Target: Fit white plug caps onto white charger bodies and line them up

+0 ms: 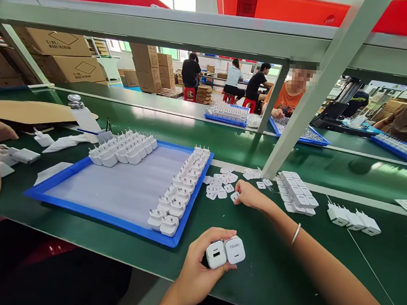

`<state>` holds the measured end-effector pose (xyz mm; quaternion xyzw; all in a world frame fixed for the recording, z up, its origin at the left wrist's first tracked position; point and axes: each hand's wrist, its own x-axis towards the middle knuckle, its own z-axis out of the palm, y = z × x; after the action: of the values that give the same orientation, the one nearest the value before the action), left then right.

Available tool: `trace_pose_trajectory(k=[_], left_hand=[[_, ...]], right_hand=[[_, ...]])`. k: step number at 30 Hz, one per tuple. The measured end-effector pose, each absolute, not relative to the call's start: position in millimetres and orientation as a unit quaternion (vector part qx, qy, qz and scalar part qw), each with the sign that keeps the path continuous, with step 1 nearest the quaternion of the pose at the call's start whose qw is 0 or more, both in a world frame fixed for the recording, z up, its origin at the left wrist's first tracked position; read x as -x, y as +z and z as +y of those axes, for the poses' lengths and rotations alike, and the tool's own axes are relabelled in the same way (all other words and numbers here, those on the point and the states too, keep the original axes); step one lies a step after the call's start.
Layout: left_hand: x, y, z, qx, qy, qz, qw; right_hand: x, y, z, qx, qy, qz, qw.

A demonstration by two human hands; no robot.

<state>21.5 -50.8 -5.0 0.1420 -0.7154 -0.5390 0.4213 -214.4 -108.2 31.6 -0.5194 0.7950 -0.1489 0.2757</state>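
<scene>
Gripping two USB chargers (pixel 235 250) w/ my L hand (pixel 200 262), I'd take the white slotted card (pixel 234 197) edge-only w/ my R hand (pixel 248 194), can't tell if it's pinched tbh.

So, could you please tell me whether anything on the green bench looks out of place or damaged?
Nothing looks plainly damaged. The small flat white pieces by the right hand lie scattered, unlike the neatly stacked white blocks nearby; left of the blue-rimmed rectangular tray, white plug chargers lie jumbled.
</scene>
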Motion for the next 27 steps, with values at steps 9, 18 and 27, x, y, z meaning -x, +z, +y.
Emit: trace_pose_trajectory(k=[9, 18, 27], left_hand=[[-21.1, -1.0, -48.9, -0.158, -0.558, -0.695, 0.426], [-21.2, 0.1, -49.7, -0.169, -0.556, -0.699, 0.416], [-15.5, -4.3, -50.8, -0.23, -0.509, -0.711, 0.428]], right_hand=[[193.6, 50.9, -56.0, 0.558, -0.271, 0.644, 0.448], [205.5, 58.9, -23.0, 0.509, -0.447, 0.617, 0.401], [146.5, 73.0, 16.0, 0.483, -0.438, 0.533, 0.54]])
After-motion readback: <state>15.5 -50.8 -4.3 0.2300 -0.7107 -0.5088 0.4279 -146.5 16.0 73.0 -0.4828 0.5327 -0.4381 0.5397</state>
